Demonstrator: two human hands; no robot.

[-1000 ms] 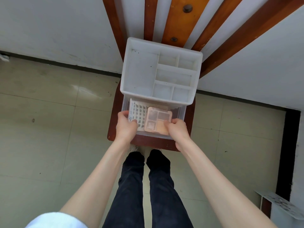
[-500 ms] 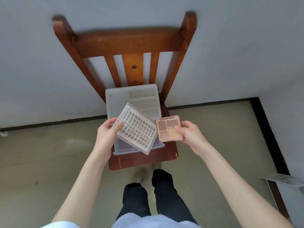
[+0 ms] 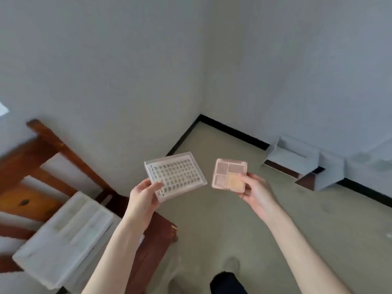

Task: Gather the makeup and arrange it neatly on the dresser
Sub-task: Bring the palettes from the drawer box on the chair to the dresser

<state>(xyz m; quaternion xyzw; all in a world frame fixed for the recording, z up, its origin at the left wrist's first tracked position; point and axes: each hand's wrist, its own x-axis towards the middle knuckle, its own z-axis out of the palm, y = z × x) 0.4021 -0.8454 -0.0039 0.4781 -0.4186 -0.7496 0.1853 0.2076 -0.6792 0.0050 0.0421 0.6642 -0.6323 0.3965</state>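
My left hand (image 3: 142, 198) grips the near left corner of a flat clear lash case (image 3: 177, 176) with rows of small dark lashes, held in the air and tilted. My right hand (image 3: 253, 190) pinches the right edge of a pink square eyeshadow palette (image 3: 229, 175) with several pans, level with the case and apart from it. The white plastic organizer (image 3: 61, 236) with compartments stands on the wooden chair (image 3: 42, 145) at the lower left, blurred. No dresser is plainly in view.
The chair stands against the white wall on the left. A room corner with black skirting lies ahead. At the right a grey-white piece of furniture (image 3: 301, 166) juts from the wall. Beige floor tiles run between; my dark trouser leg (image 3: 228, 283) shows below.
Both hands lifted the lash case and the palette out of the organizer's drawer. The view has swung right, so the chair has slid to the left and the room corner has come into view.
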